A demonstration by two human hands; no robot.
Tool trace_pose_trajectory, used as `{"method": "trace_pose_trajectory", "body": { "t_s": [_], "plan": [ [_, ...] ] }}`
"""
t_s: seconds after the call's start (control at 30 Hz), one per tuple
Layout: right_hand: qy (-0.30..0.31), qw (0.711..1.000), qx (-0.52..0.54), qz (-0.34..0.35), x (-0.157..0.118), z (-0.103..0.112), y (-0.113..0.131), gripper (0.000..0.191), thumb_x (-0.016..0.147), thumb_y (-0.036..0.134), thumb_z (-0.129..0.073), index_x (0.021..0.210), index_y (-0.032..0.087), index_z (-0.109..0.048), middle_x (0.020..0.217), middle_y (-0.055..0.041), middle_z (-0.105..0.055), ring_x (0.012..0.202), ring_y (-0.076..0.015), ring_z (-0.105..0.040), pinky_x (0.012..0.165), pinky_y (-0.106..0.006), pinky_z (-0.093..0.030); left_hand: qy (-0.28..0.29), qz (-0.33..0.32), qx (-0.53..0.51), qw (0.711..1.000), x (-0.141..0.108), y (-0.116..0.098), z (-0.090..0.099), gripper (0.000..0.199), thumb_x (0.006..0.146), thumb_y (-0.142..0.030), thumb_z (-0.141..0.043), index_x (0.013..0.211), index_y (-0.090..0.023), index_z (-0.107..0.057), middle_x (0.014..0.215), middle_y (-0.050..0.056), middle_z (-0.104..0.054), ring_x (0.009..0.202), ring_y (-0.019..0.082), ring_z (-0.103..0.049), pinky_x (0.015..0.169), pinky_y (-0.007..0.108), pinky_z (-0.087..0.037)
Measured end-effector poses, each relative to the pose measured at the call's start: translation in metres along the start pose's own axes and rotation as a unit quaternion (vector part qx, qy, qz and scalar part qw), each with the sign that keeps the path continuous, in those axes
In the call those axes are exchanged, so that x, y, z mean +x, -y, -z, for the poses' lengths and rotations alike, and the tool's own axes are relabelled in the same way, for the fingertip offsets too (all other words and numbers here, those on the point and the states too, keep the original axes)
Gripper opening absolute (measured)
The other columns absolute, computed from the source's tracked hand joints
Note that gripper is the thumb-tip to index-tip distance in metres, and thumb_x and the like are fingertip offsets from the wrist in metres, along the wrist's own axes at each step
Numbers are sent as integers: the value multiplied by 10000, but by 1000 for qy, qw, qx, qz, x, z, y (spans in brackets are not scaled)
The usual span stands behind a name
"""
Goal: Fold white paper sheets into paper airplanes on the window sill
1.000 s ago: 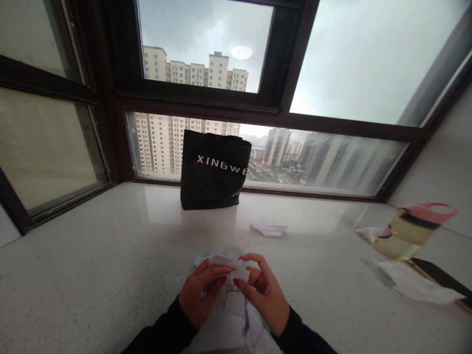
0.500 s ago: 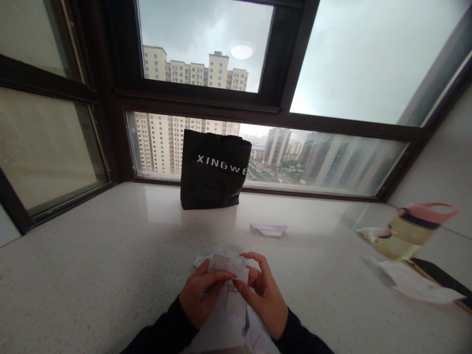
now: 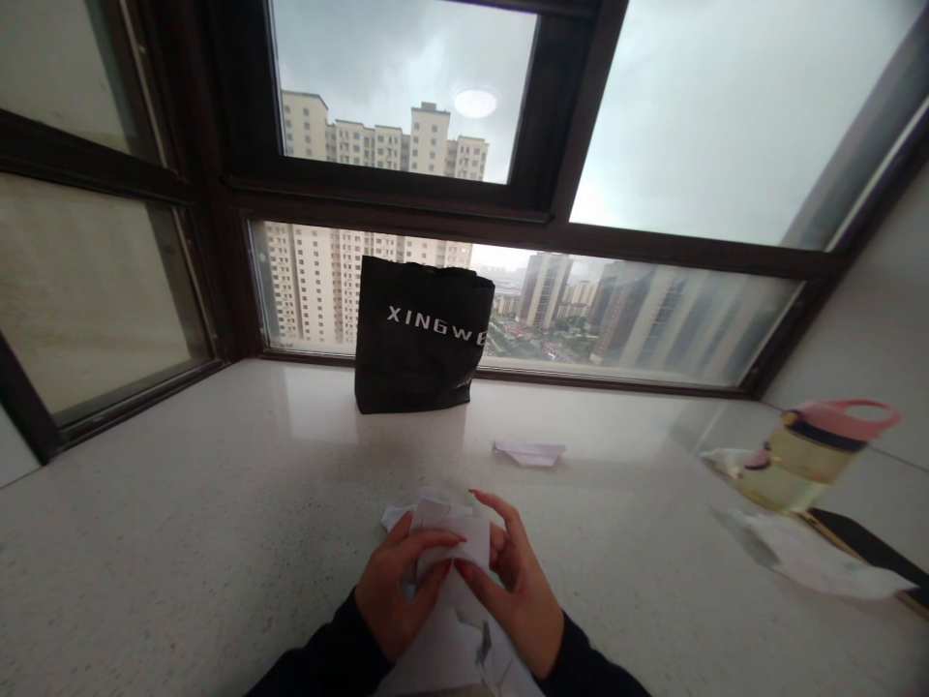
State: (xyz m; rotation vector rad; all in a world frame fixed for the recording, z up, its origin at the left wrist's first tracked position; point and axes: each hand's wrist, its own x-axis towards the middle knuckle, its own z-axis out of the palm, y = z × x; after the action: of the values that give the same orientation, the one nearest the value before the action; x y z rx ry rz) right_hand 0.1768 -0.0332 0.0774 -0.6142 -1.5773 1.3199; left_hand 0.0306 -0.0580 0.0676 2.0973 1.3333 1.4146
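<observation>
A piece of folded white paper (image 3: 468, 534) is held up between both hands, low in the middle of the view. My left hand (image 3: 398, 586) pinches its left side, with a finger lying across the front of the paper. At its right side, my right hand (image 3: 524, 592) grips the lower edge with the thumb, the index finger raised beside it. Below the hands lie more white paper sheets (image 3: 428, 653), partly hidden by the wrists. Another bit of white paper (image 3: 392, 518) shows behind my left fingers.
Farther back on the speckled white counter (image 3: 181, 503) lies a folded paper (image 3: 529, 453). Behind it stands a black bag (image 3: 425, 339) by the window. To the right are a bottle with a pink lid (image 3: 809, 460), crumpled white tissue (image 3: 820, 557) and a dark flat object (image 3: 875, 550).
The held paper has bent into a curve and shows more of its face. Both hands have shifted only slightly, the left thumb moving nearer the paper's lower edge.
</observation>
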Motion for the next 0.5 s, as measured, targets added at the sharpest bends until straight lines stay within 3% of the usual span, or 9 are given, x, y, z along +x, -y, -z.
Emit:
{"method": "trace_pose_trajectory", "body": {
  "t_s": [0.13,0.37,0.5],
  "plan": [
    [-18,1000,-14,-3,-1,1,-5,509,694,226,-578,1131,236,-317,726,3,-556,684,-153,-528,674,-310,-413,7,7,-10,1000,3,2,2,187,705,-164,-490,845,-231,-594,841,26,-610,807,166,-545,741,277,-422],
    [-38,997,71,-16,4,2,4,371,690,266,-591,1000,246,-387,735,10,-555,654,-134,-546,566,-236,-432,8,29,-35,999,1,3,4,243,742,-190,-460,960,-257,-544,983,-2,-594,940,176,-505,930,359,-255],
    [-49,994,95,-10,5,0,9,347,695,270,-589,971,256,-380,758,10,-569,686,-138,-562,596,-242,-443,-16,54,-122,991,-1,1,-1,355,746,-237,-461,1101,-229,-447,1149,36,-489,1044,190,-433,903,322,-314]
  ]
}}
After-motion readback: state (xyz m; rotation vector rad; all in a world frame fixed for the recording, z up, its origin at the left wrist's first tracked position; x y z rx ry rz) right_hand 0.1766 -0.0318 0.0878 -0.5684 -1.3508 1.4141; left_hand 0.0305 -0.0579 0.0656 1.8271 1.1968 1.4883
